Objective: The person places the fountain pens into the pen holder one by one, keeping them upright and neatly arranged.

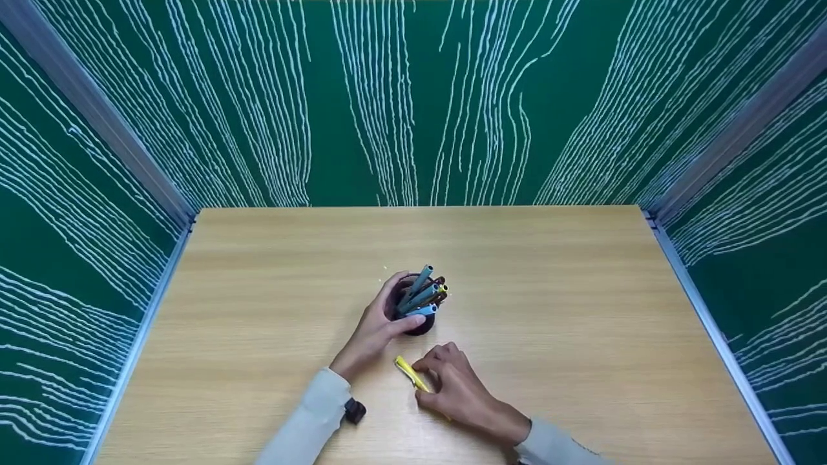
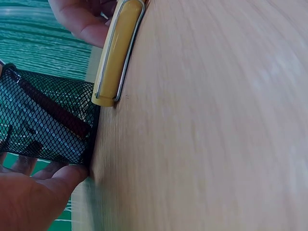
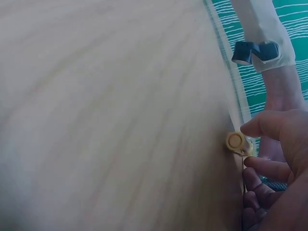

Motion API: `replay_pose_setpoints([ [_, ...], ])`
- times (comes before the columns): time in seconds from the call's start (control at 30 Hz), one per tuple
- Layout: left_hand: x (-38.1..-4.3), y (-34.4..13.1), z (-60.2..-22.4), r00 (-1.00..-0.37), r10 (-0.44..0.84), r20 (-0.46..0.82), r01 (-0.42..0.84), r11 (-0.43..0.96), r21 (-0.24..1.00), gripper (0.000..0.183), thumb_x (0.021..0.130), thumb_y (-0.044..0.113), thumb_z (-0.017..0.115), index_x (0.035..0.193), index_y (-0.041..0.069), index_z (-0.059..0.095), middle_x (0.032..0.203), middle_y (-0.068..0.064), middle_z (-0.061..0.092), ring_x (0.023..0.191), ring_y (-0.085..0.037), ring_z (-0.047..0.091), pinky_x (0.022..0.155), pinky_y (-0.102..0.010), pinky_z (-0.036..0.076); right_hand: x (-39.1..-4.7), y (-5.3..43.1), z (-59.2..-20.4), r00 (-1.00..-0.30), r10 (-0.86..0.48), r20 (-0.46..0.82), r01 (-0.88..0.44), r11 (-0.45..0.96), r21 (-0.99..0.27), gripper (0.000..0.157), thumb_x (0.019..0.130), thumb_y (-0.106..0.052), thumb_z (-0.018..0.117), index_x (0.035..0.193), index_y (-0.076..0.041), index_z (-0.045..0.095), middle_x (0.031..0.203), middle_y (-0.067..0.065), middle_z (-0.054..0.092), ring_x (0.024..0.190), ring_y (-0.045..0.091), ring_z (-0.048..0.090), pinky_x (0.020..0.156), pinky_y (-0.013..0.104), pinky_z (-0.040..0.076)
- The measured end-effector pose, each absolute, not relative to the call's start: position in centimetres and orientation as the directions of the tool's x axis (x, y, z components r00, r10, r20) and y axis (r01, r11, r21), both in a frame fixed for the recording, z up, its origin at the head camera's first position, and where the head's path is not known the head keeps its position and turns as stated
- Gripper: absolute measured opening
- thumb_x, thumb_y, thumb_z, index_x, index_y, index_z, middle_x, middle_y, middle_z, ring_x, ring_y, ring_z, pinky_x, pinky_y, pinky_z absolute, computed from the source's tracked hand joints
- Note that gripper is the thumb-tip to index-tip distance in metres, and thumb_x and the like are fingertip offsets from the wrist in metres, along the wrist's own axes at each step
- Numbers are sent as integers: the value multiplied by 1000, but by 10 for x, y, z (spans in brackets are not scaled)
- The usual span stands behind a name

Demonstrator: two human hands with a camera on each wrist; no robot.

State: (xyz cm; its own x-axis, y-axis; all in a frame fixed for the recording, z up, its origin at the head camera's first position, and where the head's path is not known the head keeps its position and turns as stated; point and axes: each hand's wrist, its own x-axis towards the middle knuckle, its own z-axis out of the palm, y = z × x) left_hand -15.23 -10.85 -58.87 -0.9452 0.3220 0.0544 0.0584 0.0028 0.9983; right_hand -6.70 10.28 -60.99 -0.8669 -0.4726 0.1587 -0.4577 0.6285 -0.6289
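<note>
A black mesh pen holder (image 1: 423,328) stands on the table, tilted little if at all. My left hand (image 1: 373,330) grips it from the left, thumb across the near side and fingers behind. Several teal and blue pens (image 1: 421,296) poke out of its top, along with brown and yellow ones. Nearer to me, a yellow pen (image 1: 407,368) lies slantwise low over the tabletop. My right hand (image 1: 462,391) pinches it between thumb and fingertips, hiding its rear part. A metal wire clip (image 2: 126,65) runs along the pen in the left wrist view.
The wooden table (image 1: 258,290) spreads out around both hands. Green walls with white wavy lines (image 1: 375,97) enclose its back and sides, with metal posts (image 1: 123,123) at the corners. A dark wrist device (image 1: 355,411) sits on the left sleeve.
</note>
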Motion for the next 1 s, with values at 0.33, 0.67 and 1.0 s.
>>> replay_pose_setpoints([
  [0.33, -152, -107, -591, -943, 327, 69, 47, -76, 996, 89, 95, 15, 88, 169, 28, 40, 167, -4, 49, 151, -26, 47, 130, -46, 31, -62, 98, -614, -844, -480, 238, -519, 622, -586, 29, 77, -12, 86, 105, -15, 82, 99, -11, 65, 99, 12, 50, 87, 37, 43],
  [0.67, -152, -107, -592, -944, 325, 62, 41, -71, 997, 88, 95, 15, 88, 169, 28, 40, 166, -1, 49, 151, -24, 48, 130, -43, 33, -62, 94, -614, -873, -451, 188, -464, 647, -605, 23, 80, -11, 88, 101, -15, 82, 93, -13, 65, 95, 10, 49, 86, 36, 42],
  [1.0, -151, -107, -589, -949, 313, 35, 21, -47, 999, 90, 95, 19, 89, 169, 30, 40, 168, -1, 48, 152, -23, 47, 130, -43, 32, -63, 92, -612, -882, -432, 186, -453, 674, -583, 18, 81, -14, 89, 97, -16, 81, 89, -14, 64, 93, 10, 51, 84, 36, 43],
])
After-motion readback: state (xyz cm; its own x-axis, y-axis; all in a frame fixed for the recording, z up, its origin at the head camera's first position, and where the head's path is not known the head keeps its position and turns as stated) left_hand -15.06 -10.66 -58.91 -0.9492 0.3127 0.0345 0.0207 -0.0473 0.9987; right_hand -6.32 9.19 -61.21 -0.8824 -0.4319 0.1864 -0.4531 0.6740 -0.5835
